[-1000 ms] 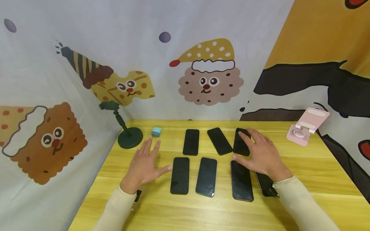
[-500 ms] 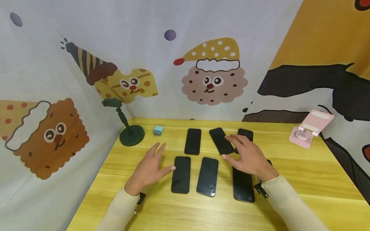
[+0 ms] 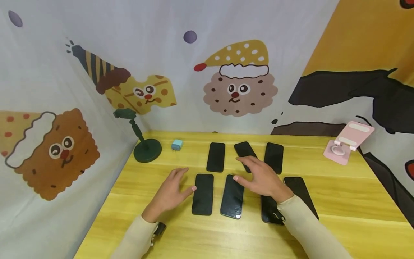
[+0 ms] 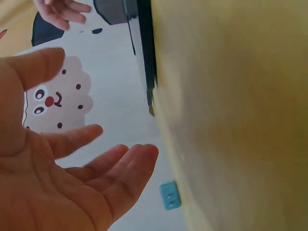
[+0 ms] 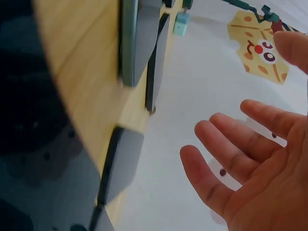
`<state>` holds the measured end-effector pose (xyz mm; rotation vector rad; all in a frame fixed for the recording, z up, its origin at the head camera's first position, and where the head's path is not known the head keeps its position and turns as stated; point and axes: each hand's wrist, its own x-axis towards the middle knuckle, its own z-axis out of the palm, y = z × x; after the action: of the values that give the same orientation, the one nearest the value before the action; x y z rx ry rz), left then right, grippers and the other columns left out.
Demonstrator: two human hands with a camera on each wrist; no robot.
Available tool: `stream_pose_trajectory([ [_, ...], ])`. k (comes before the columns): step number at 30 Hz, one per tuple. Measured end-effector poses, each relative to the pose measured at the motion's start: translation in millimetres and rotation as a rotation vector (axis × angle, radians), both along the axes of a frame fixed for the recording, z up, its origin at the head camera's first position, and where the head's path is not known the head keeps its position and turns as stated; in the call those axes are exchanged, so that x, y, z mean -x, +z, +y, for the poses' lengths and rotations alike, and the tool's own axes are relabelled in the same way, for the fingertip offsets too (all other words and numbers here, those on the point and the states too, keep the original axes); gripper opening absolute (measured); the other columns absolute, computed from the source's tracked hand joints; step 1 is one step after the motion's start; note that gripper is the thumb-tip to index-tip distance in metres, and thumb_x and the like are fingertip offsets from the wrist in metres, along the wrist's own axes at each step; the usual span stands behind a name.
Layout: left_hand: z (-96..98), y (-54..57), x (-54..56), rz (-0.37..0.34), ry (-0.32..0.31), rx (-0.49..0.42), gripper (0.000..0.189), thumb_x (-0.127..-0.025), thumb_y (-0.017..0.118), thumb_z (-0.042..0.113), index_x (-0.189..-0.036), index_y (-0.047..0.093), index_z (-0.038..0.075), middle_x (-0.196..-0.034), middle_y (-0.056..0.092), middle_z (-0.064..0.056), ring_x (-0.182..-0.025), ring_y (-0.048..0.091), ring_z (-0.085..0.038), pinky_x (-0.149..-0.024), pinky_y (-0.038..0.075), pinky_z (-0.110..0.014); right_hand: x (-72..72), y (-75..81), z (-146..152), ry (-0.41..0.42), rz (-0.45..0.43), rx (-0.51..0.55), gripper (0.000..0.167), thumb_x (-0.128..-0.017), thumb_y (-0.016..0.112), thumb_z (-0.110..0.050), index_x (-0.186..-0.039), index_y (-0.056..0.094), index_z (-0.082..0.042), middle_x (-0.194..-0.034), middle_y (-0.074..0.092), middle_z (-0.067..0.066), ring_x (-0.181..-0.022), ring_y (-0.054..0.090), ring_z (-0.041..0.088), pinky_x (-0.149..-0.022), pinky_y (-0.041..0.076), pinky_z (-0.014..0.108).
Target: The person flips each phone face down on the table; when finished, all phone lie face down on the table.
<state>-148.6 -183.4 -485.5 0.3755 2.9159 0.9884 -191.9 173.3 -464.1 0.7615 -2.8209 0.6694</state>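
Several black smartphones lie flat in two rows on the wooden table. My left hand hovers beside the front row's leftmost smartphone, its fingers loosely extended and holding nothing. My right hand, also holding nothing, hangs with spread fingers above the gap between the rows. It partly covers the back row's middle smartphone and a front smartphone. Near its thumb is another front smartphone with a bright glint. In the right wrist view the right hand stays apart from the phones' edges.
A dark green stand and a light blue charger plug stand at the back left. At the far right is a pink folding phone stand. A cartoon-printed cloth hangs right behind the table.
My right hand has moved left across the phones, uncovering the back right and front right ones. The left hand has shifted slightly, its fingers turned more to the right. No phone has visibly moved.
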Motion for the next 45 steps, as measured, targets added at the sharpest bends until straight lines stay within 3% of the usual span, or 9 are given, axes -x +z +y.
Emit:
stream_pose_trajectory([
  [5, 2.0, 1.8, 0.2, -0.116, 0.022, -0.168, 0.069, -0.100, 0.075, 0.038, -0.156, 0.050, 0.009, -0.150, 0.056, -0.018, -0.133, 0.060, -0.038, -0.107, 0.053, -0.058, 4.6, -3.8, -14.4, 0.045, -0.064, 0.081, 0.064, -0.099, 0.071, -0.052, -0.151, 0.059, -0.016, -0.144, 0.066, 0.003, -0.117, 0.070, 0.024, -0.095, 0.060, 0.049],
  [9, 4.2, -0.6, -1.0, -0.212, 0.053, -0.255, 0.063, -0.100, 0.075, 0.034, -0.154, 0.052, 0.009, -0.150, 0.059, -0.017, -0.131, 0.062, -0.035, -0.106, 0.055, -0.055, 6.3, -9.9, -26.3, 0.096, -0.131, 0.154, 0.059, -0.099, 0.073, -0.041, -0.150, 0.059, -0.014, -0.142, 0.068, 0.008, -0.112, 0.072, 0.022, -0.087, 0.063, 0.042],
  [18, 9.5, -4.1, -5.3, -0.329, 0.085, -0.309, 0.059, -0.098, 0.078, 0.029, -0.149, 0.057, 0.010, -0.147, 0.060, -0.016, -0.123, 0.065, -0.030, -0.095, 0.059, -0.047, -0.2, -17.7, -52.9, 0.143, -0.325, 0.256, 0.057, -0.100, 0.074, -0.031, -0.150, 0.058, -0.006, -0.135, 0.072, 0.013, -0.103, 0.074, 0.017, -0.083, 0.062, 0.031],
  [25, 15.4, -6.7, -2.5, -0.391, 0.070, -0.344, 0.057, -0.099, 0.077, 0.023, -0.149, 0.057, 0.003, -0.142, 0.063, -0.017, -0.115, 0.067, -0.026, -0.090, 0.061, -0.041, -6.4, -24.6, -67.9, 0.125, -0.479, 0.295, 0.057, -0.101, 0.072, -0.034, -0.149, 0.058, -0.006, -0.133, 0.073, 0.010, -0.100, 0.073, 0.013, -0.087, 0.061, 0.035],
  [32, 18.1, -5.7, -0.3, -0.444, 0.074, -0.413, 0.059, -0.099, 0.075, 0.016, -0.151, 0.053, -0.003, -0.143, 0.061, -0.018, -0.117, 0.066, -0.027, -0.088, 0.062, -0.037, -14.1, -31.0, -77.7, 0.120, -0.632, 0.406, 0.063, -0.101, 0.072, -0.035, -0.149, 0.056, 0.003, -0.134, 0.072, 0.020, -0.096, 0.078, 0.018, -0.086, 0.064, 0.038],
  [40, 16.6, -8.4, 0.9, -0.446, 0.070, -0.445, 0.061, -0.096, 0.077, 0.012, -0.150, 0.053, -0.006, -0.141, 0.062, -0.020, -0.111, 0.066, -0.026, -0.082, 0.062, -0.036, -21.7, -32.5, -86.5, 0.035, -0.791, 0.670, 0.063, -0.099, 0.075, -0.021, -0.149, 0.051, 0.010, -0.139, 0.064, 0.033, -0.113, 0.075, 0.033, -0.091, 0.064, 0.042],
  [45, 15.6, -8.5, 0.5, -0.450, 0.077, -0.433, 0.064, -0.095, 0.080, 0.015, -0.150, 0.054, -0.006, -0.140, 0.063, -0.018, -0.112, 0.065, -0.026, -0.085, 0.061, -0.036, -27.9, -33.5, -92.6, -0.022, -0.790, 0.747, 0.065, -0.097, 0.077, -0.019, -0.150, 0.051, 0.008, -0.140, 0.064, 0.031, -0.125, 0.068, 0.038, -0.093, 0.063, 0.042],
])
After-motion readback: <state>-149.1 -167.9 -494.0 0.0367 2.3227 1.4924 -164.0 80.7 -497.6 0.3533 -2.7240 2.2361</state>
